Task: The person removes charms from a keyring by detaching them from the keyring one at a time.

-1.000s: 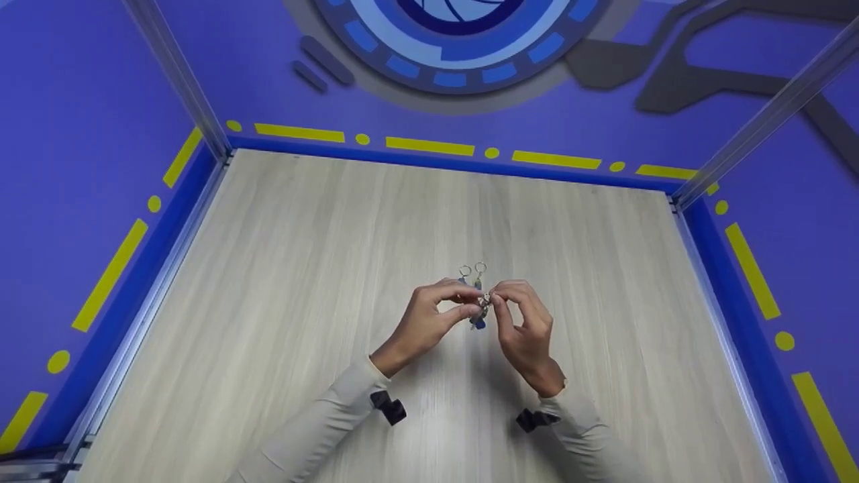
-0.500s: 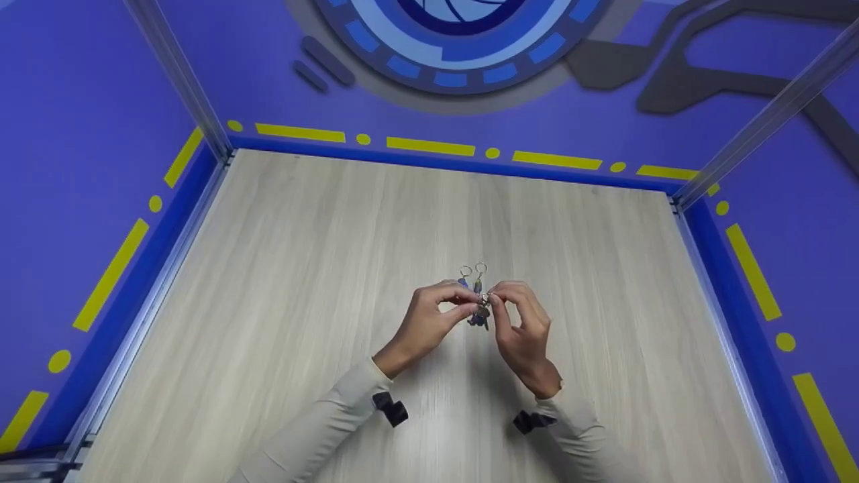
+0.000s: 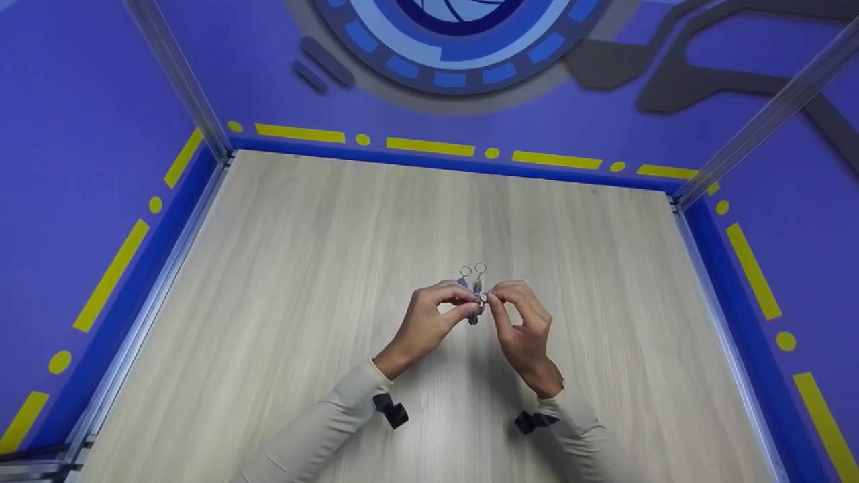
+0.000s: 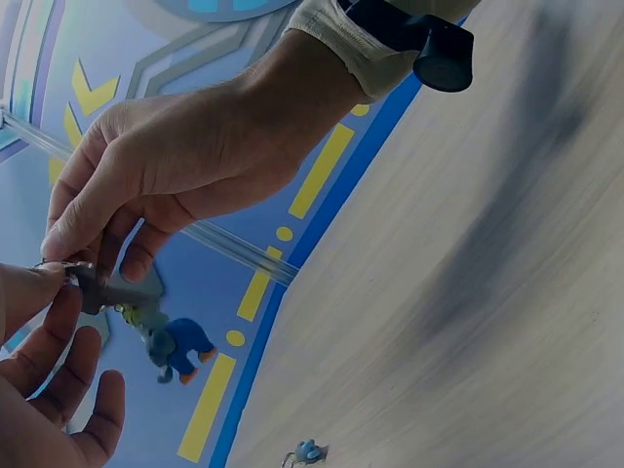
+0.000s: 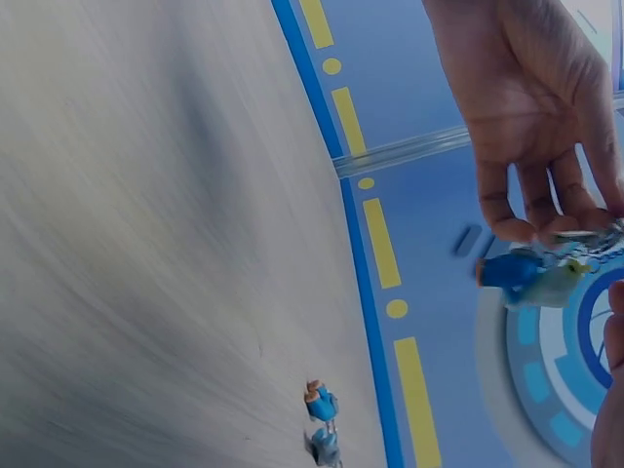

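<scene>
In the head view, my left hand (image 3: 426, 312) and my right hand (image 3: 527, 325) meet near the table's middle. Their thumbs and fingertips pinch one keychain between them, at its small metal ring (image 3: 483, 298). The keychain's charm, a small elephant-like figure (image 4: 180, 346) with blue trousers and orange feet, hangs below the fingers in the left wrist view. A grey metal piece (image 4: 93, 288) sits at the pinching fingertips, partly hidden by them. Just beyond the hands lie two similar figure keychains, a left one (image 3: 463, 282) and a right one (image 3: 478, 286), their rings pointing away from me.
The pale wood table (image 3: 322, 235) is enclosed by a blue back wall (image 3: 429, 121) and side walls with yellow markings. Metal posts (image 3: 181, 74) stand at the back corners. Each sleeve carries a black wrist camera (image 3: 390, 409).
The held keychain's charm has turned and shifted slightly left beneath the fingers. Both hands stay almost in place, and the two keychains on the table have not moved.
</scene>
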### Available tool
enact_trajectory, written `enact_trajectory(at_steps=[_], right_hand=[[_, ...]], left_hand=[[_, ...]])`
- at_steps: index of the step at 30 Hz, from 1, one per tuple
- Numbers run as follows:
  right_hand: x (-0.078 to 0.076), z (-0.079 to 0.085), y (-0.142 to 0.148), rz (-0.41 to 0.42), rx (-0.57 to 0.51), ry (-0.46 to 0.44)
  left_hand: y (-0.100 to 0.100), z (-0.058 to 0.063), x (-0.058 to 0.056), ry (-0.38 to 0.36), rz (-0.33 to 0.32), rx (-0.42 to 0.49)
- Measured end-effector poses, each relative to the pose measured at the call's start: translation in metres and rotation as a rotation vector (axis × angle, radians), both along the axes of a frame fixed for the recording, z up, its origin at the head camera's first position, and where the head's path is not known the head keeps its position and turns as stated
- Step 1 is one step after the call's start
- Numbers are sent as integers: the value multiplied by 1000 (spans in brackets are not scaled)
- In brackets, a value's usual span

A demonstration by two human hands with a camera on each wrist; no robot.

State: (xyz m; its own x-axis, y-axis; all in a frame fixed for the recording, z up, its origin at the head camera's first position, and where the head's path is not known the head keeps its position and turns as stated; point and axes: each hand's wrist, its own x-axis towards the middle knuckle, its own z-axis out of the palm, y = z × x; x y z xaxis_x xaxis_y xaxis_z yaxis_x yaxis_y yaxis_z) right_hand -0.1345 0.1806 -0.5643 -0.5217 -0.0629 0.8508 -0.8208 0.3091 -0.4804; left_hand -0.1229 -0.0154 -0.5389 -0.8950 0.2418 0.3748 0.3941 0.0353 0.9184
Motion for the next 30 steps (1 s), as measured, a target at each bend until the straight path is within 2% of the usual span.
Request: enact_trajectory(at_steps=[5,19,30], right_hand=[[0,0,3,8,-2,-28],[3,-4,5,-16,16,-111],[4,-7,6,-27,44,-126]], left_hand=[[-1,1,0,-22,58,-35],[-1,-2,1,-20,143,-53],[2,-4,1,-114,89,-47]])
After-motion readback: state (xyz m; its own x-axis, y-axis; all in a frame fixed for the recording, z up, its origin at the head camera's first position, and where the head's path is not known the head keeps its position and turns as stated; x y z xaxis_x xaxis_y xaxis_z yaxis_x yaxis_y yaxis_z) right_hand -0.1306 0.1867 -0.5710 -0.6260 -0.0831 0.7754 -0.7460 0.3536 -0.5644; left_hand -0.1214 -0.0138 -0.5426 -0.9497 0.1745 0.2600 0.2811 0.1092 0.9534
